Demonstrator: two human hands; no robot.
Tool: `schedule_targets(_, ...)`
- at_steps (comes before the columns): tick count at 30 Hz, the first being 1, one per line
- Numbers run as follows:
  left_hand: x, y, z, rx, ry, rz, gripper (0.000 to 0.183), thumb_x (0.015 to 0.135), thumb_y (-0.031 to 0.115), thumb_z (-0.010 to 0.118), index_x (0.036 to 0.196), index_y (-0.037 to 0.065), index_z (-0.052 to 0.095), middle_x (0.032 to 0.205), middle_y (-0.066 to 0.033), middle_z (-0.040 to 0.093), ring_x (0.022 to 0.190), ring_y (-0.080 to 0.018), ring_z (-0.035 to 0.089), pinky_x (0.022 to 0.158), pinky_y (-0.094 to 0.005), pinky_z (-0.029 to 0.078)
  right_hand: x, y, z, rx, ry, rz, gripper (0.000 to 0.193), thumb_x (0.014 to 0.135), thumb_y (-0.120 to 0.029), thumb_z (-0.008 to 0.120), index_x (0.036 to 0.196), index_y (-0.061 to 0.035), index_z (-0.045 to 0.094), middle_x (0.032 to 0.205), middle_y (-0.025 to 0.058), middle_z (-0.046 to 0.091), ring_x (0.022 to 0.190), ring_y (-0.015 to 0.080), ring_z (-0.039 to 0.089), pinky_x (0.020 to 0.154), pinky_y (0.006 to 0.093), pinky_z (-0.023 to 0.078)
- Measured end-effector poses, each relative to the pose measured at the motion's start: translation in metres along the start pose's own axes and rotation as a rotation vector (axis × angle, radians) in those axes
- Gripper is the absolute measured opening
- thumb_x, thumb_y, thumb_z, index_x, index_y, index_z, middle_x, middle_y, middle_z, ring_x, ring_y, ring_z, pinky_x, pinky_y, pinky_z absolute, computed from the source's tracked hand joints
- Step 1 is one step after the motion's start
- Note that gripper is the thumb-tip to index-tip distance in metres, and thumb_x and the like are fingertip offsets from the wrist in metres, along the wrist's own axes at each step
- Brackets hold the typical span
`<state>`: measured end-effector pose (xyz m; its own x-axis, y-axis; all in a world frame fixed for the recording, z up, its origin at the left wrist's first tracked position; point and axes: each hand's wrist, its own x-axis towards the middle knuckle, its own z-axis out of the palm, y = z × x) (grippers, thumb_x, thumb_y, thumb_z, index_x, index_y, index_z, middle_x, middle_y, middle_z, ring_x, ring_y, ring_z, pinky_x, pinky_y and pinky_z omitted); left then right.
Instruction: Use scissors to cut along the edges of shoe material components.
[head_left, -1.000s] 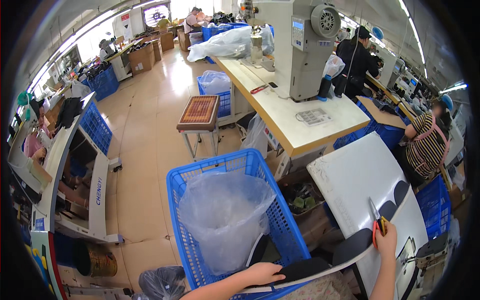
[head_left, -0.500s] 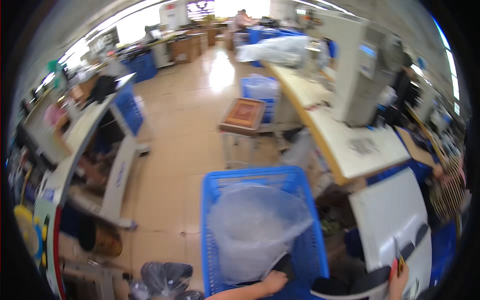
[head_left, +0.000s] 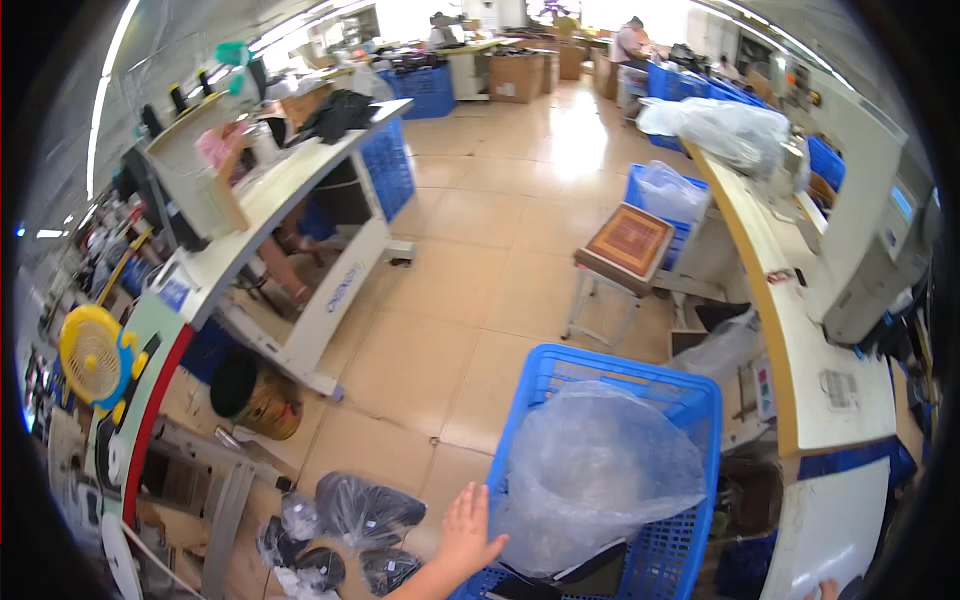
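Reaching toward the blue crate [head_left: 715, 440], your left hand [head_left: 465, 530] is bare of any load, fingers spread and thumb out beside the crate's left wall; whether it touches the wall, you cannot tell. Only a bit of your right hand [head_left: 828, 590] shows at the lower edge, over the white panel [head_left: 830, 530], so its grip cannot be told.

Your widest room is the tiled floor [head_left: 500, 260], running from the crate's far rim up between the two rows. The stool [head_left: 625, 240] stands on its right side, just beyond the crate. On your left, bagged dark bundles [head_left: 368, 510] lie near your left hand, and the left bench [head_left: 300, 175] slants away. The yellow-edged right bench [head_left: 800, 370] runs along the other side, with the white panel near the crate's right wall.

The crate sits right in front of you, slatted and open-topped. A cloudy, crumpled plastic bag [head_left: 600, 460] fills much of it, its mouth wide; dark pieces with a pale edge [head_left: 600, 575] lie at the near end.
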<state>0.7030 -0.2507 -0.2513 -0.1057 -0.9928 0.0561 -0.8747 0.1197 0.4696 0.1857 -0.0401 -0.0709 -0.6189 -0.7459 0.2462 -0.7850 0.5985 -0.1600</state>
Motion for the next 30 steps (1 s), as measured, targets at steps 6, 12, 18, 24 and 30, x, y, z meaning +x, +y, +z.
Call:
schedule_targets(6,0.003,-0.022,-0.003,-0.373,-0.137,-0.229,0.077,0.077,0.006,0.060,0.144,-0.002,0.023,0.143,-0.0270,0.033,0.129,-0.0423,0.038,0.104,-0.0448,0.033,0.045,-0.098,0.031,0.065,-0.133,-0.051,0.060,0.072,-0.011,0.070,0.128,-0.0035,0.049,0.137,0.0207,0.042,0.128,0.0374,0.039,0.107,0.0414,0.032)
schedule_targets(12,0.016,-0.010,0.010,-0.248,-0.082,-0.120,0.063,0.087,0.014,0.057,0.142,0.000,0.030,0.140,-0.0286,0.038,0.127,-0.0428,0.039,0.105,-0.0413,0.034,0.063,-0.093,0.043,-0.028,-0.117,-0.067,0.073,0.073,-0.018,0.073,0.136,-0.0033,0.039,0.144,0.0225,0.029,0.132,0.0402,0.031,0.107,0.0433,0.031)
schedule_targets(18,0.015,-0.014,0.008,-0.286,-0.089,-0.097,0.067,0.086,0.012,0.055,0.145,-0.002,0.024,0.143,-0.0291,0.033,0.133,-0.0415,0.033,0.110,-0.0411,0.027,0.140,-0.138,0.080,0.136,-0.012,-0.351,0.081,0.071,-0.021,0.075,0.140,-0.0058,0.034,0.147,0.0206,0.025,0.134,0.0415,0.027,0.109,0.0454,0.029)
schedule_targets(24,0.064,0.065,-0.024,-0.219,0.036,0.171,0.076,0.078,0.006,0.060,0.144,-0.003,0.022,0.145,-0.0257,0.030,0.136,-0.0367,0.030,0.110,-0.0403,0.026,0.174,-0.143,0.113,0.025,0.053,-0.484,0.088,0.067,-0.023,0.078,0.141,-0.0098,0.032,0.147,0.0194,0.025,0.133,0.0460,0.023,0.109,0.0503,0.027)
schedule_targets(30,0.208,0.263,0.091,-0.773,-0.235,0.544,0.094,0.082,0.046,0.065,0.143,-0.008,0.019,0.151,-0.0274,0.016,0.141,-0.0395,0.016,0.114,-0.0419,0.017,0.172,-0.145,0.117,0.052,0.076,-0.506,0.088,0.064,-0.021,0.079,0.138,-0.0078,0.033,0.144,0.0191,0.029,0.132,0.0467,0.025,0.108,0.0508,0.029)
